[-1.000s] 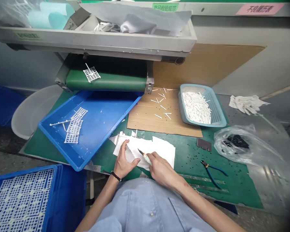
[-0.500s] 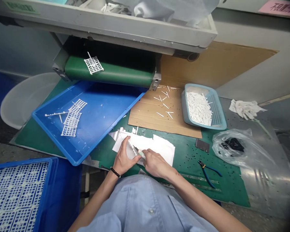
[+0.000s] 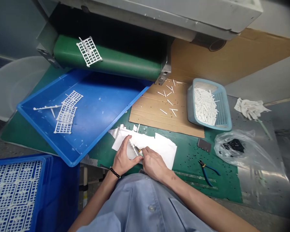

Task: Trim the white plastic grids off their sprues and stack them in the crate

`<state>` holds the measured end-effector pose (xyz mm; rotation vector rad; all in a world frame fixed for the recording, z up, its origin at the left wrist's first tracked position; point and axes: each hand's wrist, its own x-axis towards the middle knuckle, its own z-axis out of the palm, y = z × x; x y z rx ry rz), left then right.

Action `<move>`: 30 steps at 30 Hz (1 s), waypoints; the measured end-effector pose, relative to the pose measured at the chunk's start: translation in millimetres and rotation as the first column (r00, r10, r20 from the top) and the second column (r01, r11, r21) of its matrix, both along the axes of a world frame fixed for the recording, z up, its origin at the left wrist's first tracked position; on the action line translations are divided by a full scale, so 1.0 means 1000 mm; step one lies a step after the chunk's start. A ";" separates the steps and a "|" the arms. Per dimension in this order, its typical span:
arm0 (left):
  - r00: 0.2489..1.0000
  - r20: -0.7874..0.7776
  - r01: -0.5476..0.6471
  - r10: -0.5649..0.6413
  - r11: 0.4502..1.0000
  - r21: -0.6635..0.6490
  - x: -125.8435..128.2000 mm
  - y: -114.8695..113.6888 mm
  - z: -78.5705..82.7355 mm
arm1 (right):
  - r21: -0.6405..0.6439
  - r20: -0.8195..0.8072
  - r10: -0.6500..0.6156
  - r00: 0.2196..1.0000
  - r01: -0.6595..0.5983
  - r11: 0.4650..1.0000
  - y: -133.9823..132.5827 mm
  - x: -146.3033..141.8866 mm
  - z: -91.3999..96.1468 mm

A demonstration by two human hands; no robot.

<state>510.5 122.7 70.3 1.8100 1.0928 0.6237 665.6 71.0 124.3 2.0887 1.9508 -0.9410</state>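
My left hand [image 3: 124,158], with a dark bead bracelet at the wrist, holds a white plastic grid [image 3: 133,148] tilted nearly edge-on between thumb and fingers. Closed around a small knife [image 3: 140,152], my right hand [image 3: 154,163] keeps the blade against or very near the grid's edge; exact contact is too small to tell. Most of the knife's handle is hidden in the fingers. Both hands are over white paper [image 3: 166,148] on the green work mat [image 3: 183,158].
A blue tray [image 3: 99,109] with more white grids stands left, below a green conveyor [image 3: 125,66] carrying one grid. Right are a light-blue basket [image 3: 223,106] of white sticks, cardboard [image 3: 145,111] with loose sticks, cutting pliers [image 3: 205,172] and a plastic bag [image 3: 251,154]. Stacked grids fill a lower-left crate [image 3: 47,167].
The head view has shifted, so the conveyor looks larger and the overhead shelf's contents are out of sight. My hands keep their grips, and the knife has moved slightly along the grid.
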 end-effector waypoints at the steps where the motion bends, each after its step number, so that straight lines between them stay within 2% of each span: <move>1: 1.000 -0.004 -0.002 0.002 1.000 0.003 0.000 0.000 -0.001 | 0.009 0.000 0.005 1.000 -0.005 1.000 -0.001 0.000 -0.003; 6: 1.000 -0.020 -0.010 0.011 1.000 0.016 0.000 0.000 -0.003 | 0.084 -0.008 0.010 1.000 -0.009 0.996 -0.007 -0.001 -0.022; 9: 1.000 -0.005 0.031 -0.031 0.999 0.022 -0.003 0.001 -0.001 | 0.165 -0.029 -0.008 1.000 0.012 0.986 -0.012 -0.002 -0.033; 12: 0.996 -0.030 0.091 -0.090 0.994 0.065 -0.009 -0.001 0.008 | 0.214 -0.092 -0.064 0.994 0.083 0.973 -0.017 0.001 -0.032; 13: 0.996 -0.053 0.076 -0.071 0.991 0.109 -0.011 -0.002 0.011 | 0.206 -0.126 -0.100 0.987 0.125 0.971 -0.019 0.003 -0.029; 15: 0.994 -0.093 -0.026 0.050 0.969 0.245 -0.015 -0.004 0.016 | 0.163 -0.196 -0.177 0.965 0.210 0.964 -0.022 0.008 -0.020; 17: 0.975 -0.126 -0.122 0.183 0.916 0.382 -0.018 -0.006 0.017 | 0.138 -0.216 -0.220 0.951 0.253 0.958 -0.022 0.013 -0.011; 18: 0.964 -0.162 -0.126 0.212 0.897 0.425 -0.019 -0.006 0.017 | 0.149 -0.193 -0.215 0.957 0.245 0.958 -0.020 0.014 -0.007; 20: 0.937 -0.288 -0.054 0.198 0.897 0.439 -0.021 -0.006 0.014 | 0.203 -0.083 -0.150 0.985 0.164 0.965 -0.012 0.014 -0.004; 22: 0.896 -0.419 0.029 0.150 0.920 0.391 -0.022 -0.005 0.010 | 0.241 0.058 -0.029 0.998 0.014 0.970 0.001 0.011 -0.004; 25: 0.840 -0.520 0.041 0.153 0.938 0.344 -0.019 -0.006 0.007 | 0.250 0.201 0.140 0.969 -0.189 0.950 0.022 0.007 -0.007; 27: 0.818 -0.555 0.041 0.150 0.948 0.317 -0.017 -0.009 0.008 | 0.263 0.244 0.194 0.950 -0.257 0.930 0.028 0.004 -0.007; 30: 0.815 -0.564 0.028 0.132 0.963 0.267 -0.019 -0.012 0.016 | 0.312 0.244 0.212 0.946 -0.284 0.907 0.026 0.007 -0.006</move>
